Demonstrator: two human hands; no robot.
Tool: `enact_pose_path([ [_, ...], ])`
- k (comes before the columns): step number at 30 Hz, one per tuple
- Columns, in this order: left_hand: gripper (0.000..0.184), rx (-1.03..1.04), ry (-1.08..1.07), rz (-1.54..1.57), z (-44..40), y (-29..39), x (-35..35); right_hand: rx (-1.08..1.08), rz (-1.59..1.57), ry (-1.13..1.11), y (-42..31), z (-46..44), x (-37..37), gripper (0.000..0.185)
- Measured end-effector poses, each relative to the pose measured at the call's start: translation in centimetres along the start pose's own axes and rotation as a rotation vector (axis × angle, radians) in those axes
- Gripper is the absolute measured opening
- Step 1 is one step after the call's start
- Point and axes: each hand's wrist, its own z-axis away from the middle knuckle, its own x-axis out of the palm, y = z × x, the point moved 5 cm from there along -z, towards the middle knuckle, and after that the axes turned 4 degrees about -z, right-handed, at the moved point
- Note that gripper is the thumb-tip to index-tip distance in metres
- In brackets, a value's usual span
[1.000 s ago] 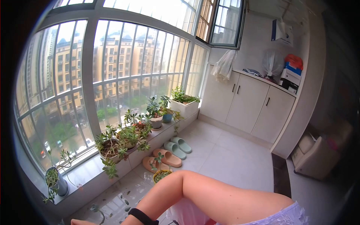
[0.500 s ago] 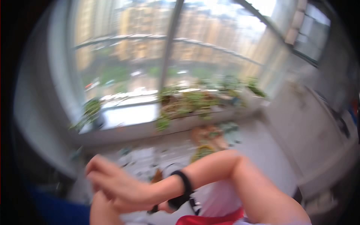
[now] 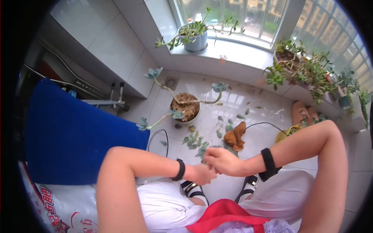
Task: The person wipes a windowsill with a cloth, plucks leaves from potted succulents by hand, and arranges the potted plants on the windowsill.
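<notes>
My left hand (image 3: 201, 173) and my right hand (image 3: 224, 161) meet in front of me, above the floor between my feet, with fingers curled together. What they hold, if anything, is too small to make out. Just beyond them, loose succulent leaves (image 3: 193, 140) lie on the tiles, beside a crumpled brown cloth (image 3: 236, 136). Farther forward stands a round pot of soil (image 3: 185, 108) with long bare stems ending in blue-green rosettes. A black band sits on each wrist.
A blue cloth-covered surface (image 3: 77, 136) and a white printed bag (image 3: 79, 202) are at the left. Potted plants (image 3: 194, 37) line the window ledge (image 3: 241, 54). Slippers (image 3: 300, 112) and a yellow pot (image 3: 280, 136) stand at the right. A floor drain (image 3: 171, 82) lies ahead.
The view has swung left and down from the window to the floor. My hands, earlier blurred or mostly out of view, now show together near the middle.
</notes>
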Motion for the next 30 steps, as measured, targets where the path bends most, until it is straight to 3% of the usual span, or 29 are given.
enact_pose_path([
  [1,0.033,-0.267,-0.300,0.342,0.6,-1.0,0.3,0.055,0.061,0.018,1.1,0.3,-0.6,0.022],
  [2,0.036,-0.351,-0.276,0.428,1.8,-1.5,0.3,0.114,0.092,0.014,2.1,0.3,-1.1,0.023],
  [4,0.037,-0.546,-0.032,0.641,3.8,-2.8,-0.1,0.128,0.029,0.008,3.4,-0.3,-1.9,0.023],
  [6,0.036,-0.839,0.036,0.852,4.6,-5.5,0.1,0.108,-0.068,0.015,4.1,-1.7,-2.3,0.019],
  [8,0.032,-0.958,0.294,1.166,6.0,-9.8,3.1,0.088,-0.142,0.034,4.0,-3.1,-3.0,0.015],
  [10,0.034,-1.300,0.635,1.641,7.9,-12.7,4.0,0.061,-0.201,0.063,3.1,-4.6,-4.2,0.013],
  [13,0.040,-1.468,1.115,1.824,11.0,-16.5,5.6,0.101,-0.233,0.112,2.6,-7.9,-6.7,0.016],
  [16,0.045,-1.249,1.411,1.832,13.6,-19.8,6.2,0.111,-0.220,0.190,3.0,-12.5,-9.0,0.021],
  [17,0.044,-1.261,1.434,1.807,14.1,-20.2,5.1,0.118,-0.185,0.236,3.3,-14.4,-9.6,0.030],
  [20,0.040,-1.140,1.435,1.869,15.9,-24.0,7.2,0.059,-0.100,0.257,3.9,-18.8,-10.7,0.047],
  [23,0.052,-0.899,1.286,1.870,16.9,-25.7,6.1,0.053,-0.079,0.267,4.2,-21.9,-10.6,0.066],
  [30,0.065,-0.958,1.160,1.984,17.3,-29.6,5.9,-0.114,-0.233,0.076,1.5,-24.1,-8.6,0.101],
])
